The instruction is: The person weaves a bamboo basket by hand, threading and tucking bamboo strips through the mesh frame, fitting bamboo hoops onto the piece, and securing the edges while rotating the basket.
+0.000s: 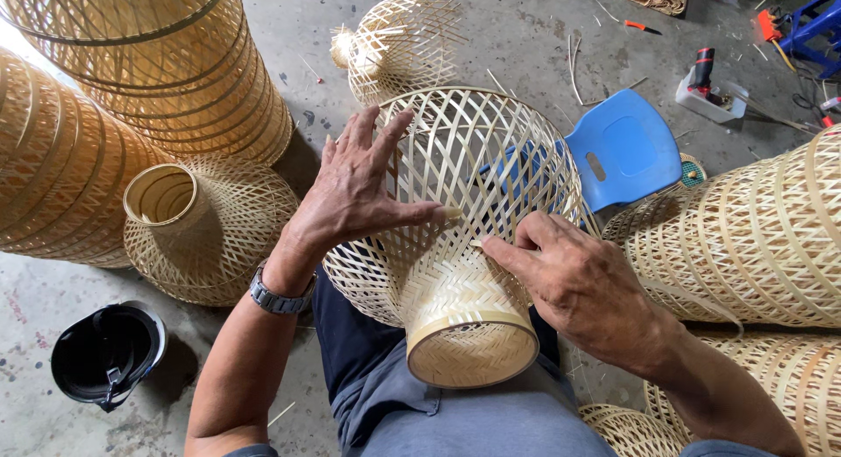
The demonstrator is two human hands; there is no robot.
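Both hands work a bamboo shade (464, 238) lying on the lap: left hand (355, 190) spread flat on its weave, right hand (574, 277) pinching a strip, the weave looking nearly finished, like the shades (175, 80) stacked far left.

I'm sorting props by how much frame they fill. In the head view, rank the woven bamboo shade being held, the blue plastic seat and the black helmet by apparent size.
1. woven bamboo shade, though nearest the camera
2. blue plastic seat, partly hidden behind the shade
3. black helmet; close to the seat, so unsure

woven shade (464, 238) on lap, stool (622, 150) behind, helmet (107, 354) left
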